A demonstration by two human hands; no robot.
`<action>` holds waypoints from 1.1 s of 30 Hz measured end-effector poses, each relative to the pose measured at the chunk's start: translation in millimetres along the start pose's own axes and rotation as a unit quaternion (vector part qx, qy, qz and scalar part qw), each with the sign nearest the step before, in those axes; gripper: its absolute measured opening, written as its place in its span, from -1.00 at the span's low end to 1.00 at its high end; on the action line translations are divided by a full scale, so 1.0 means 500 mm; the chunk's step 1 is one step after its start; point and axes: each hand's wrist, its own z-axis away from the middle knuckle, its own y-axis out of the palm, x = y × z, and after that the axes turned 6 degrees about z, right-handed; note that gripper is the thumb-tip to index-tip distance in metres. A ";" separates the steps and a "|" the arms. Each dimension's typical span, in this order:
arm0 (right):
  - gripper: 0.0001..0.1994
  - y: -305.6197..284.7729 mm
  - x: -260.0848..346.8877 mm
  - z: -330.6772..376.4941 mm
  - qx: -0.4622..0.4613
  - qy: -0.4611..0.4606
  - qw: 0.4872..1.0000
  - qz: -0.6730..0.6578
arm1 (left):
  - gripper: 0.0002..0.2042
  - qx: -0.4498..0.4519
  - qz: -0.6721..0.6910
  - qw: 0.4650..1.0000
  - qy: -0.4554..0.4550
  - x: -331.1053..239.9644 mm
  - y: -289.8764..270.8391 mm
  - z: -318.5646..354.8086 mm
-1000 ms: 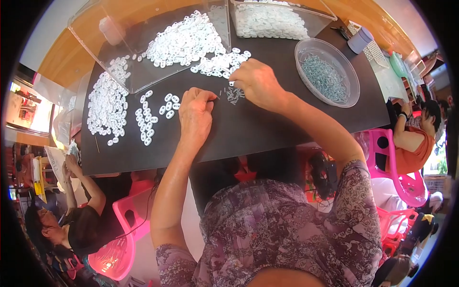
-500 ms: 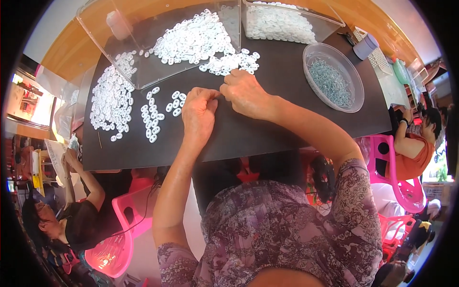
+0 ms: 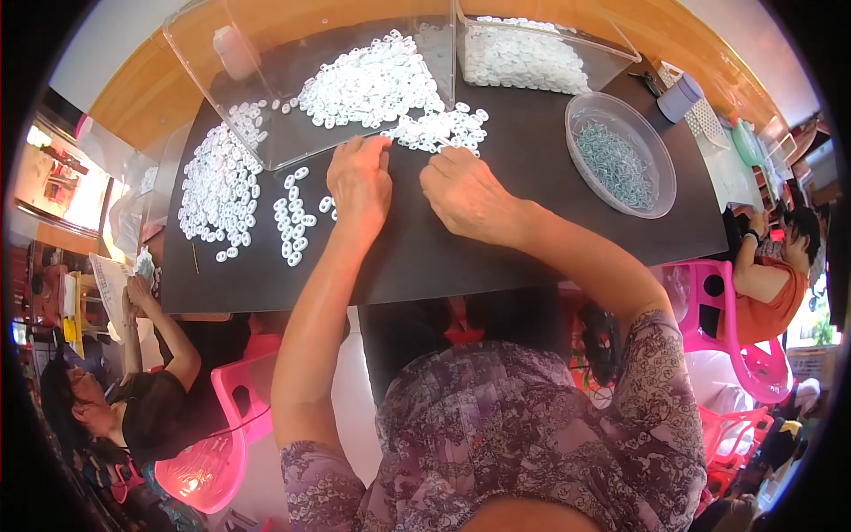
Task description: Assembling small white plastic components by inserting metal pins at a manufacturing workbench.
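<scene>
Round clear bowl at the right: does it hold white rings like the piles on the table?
No, the round clear bowl holds small bluish metal pieces, not white rings.

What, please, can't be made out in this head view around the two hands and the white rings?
- Left hand: its fingers curl down onto the table, so whether they pinch anything is hidden.
- Right hand: the back of the hand covers whatever lies under the fingers.
- White rings: too small to tell their exact shape.
- Clear bowl: its small metal pieces are too fine to identify.
</scene>
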 end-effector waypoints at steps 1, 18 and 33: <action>-0.88 -0.003 0.003 0.005 -0.019 0.026 0.998 -0.044 | -0.84 0.015 -0.050 0.999 0.010 0.013 0.008 -0.009; -0.89 -0.075 0.004 0.075 -0.079 0.264 0.935 -0.223 | -0.87 0.023 -0.106 0.992 -0.069 0.053 0.017 -0.035; -0.89 -0.077 0.005 0.090 -0.096 0.311 0.898 -0.298 | -0.93 0.102 -0.172 0.980 -0.020 0.079 0.015 -0.052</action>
